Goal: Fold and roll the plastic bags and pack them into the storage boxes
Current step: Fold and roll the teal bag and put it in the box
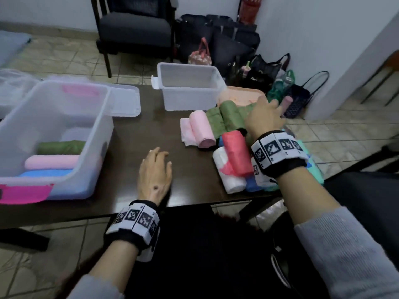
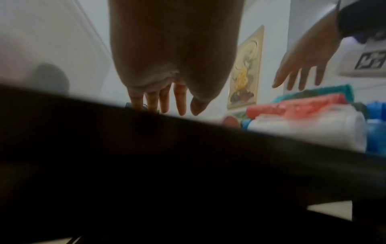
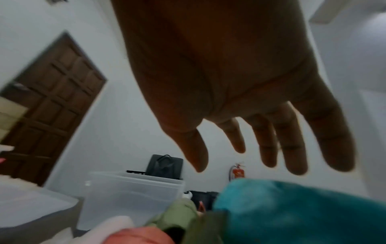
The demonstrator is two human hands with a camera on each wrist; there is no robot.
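Tiled room, dark worktop (image 1: 140,134). Head view: right hand (image 1: 264,119), fingers spread, holding nothing, over green rolls (image 1: 228,114); their long axes run away from the wrist. Big box (image 1: 54,117) well left of left hand (image 1: 154,175) holds three rolls lying crosswise.

L wrist view: fingers straight, empty, tips near the worktop.

R wrist view: palm apart above teal roll (image 3: 292,211); small box (image 3: 129,194) beyond.

Step, prob.: picking next roll. Next: close round one, carry to box.
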